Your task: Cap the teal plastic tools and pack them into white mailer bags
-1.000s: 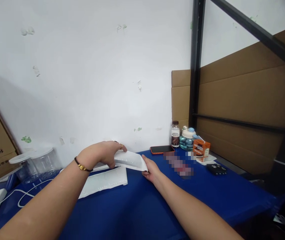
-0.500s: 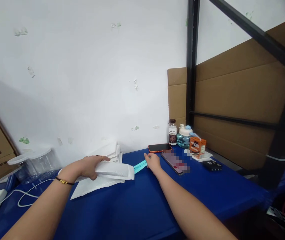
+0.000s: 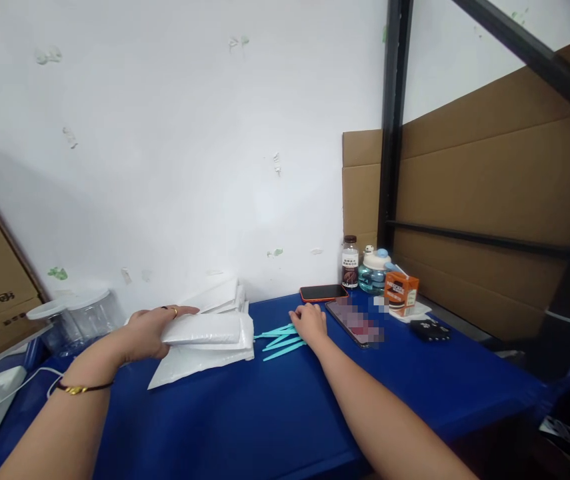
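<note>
My left hand (image 3: 152,331) is closed on a white padded mailer (image 3: 209,329), thumb and fingers around its left end. Beneath it lie more white mailers (image 3: 192,365), partly covered. Just right of the mailer, several slim turquoise sticks (image 3: 281,343) with pointed tips fan out low over the blue table; their exact kind is not clear. My right hand (image 3: 311,323) has its fingers curled down over the sticks' right ends, and those ends are hidden under it.
Behind the right hand lie an orange-edged phone (image 3: 323,293) and a second phone (image 3: 352,325). A brown-capped bottle (image 3: 349,263), a blue water bottle (image 3: 373,275), an orange drink carton (image 3: 401,293) and a black item (image 3: 429,330) stand farther right. Clear tubs (image 3: 87,320) are at left.
The turquoise sticks were a tight bundle at the mailer's opening; now they are spread apart and lower. My left hand and the mailer have shifted left, away from them.
</note>
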Demonstrator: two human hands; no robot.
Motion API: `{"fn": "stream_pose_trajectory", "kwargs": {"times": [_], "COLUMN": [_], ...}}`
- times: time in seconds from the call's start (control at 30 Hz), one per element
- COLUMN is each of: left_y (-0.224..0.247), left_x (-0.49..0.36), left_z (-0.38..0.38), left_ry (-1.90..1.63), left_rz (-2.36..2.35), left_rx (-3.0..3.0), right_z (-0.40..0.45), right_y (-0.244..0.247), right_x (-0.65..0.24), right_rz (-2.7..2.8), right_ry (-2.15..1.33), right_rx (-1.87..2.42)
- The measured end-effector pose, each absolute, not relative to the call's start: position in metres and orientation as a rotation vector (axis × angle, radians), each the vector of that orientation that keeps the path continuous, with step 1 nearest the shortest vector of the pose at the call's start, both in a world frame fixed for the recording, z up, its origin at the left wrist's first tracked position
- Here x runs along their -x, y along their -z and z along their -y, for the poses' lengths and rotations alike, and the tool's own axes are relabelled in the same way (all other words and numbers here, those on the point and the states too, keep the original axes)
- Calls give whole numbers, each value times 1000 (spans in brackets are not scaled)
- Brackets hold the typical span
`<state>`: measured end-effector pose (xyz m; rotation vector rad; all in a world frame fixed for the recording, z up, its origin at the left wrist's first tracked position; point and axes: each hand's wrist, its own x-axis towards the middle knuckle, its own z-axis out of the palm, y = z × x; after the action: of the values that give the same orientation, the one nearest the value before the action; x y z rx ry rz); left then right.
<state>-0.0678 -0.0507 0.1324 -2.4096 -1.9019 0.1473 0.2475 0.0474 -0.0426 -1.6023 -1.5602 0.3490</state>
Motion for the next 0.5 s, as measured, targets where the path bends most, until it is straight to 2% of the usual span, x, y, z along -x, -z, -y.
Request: {"fn": "stream_pose_trajectory", "kwargs": {"times": [0.23, 0.4, 0.5], "left_y": [-134, -150, -151], "left_x": [73, 78, 81], "left_z": [45, 48, 51], "left_ry": [-90, -55, -62], "left_rz": [1783, 1770, 1789], "left_rx": [2314, 2225, 2208], "right_z": [-50, -43, -34], "right_y": [44, 35, 27], "right_x": [-249, -247, -241], "right_rz": [1546, 1640, 1732], "right_ry": [-428, -303, -253], "right_rx": [1574, 1662, 1549]}}
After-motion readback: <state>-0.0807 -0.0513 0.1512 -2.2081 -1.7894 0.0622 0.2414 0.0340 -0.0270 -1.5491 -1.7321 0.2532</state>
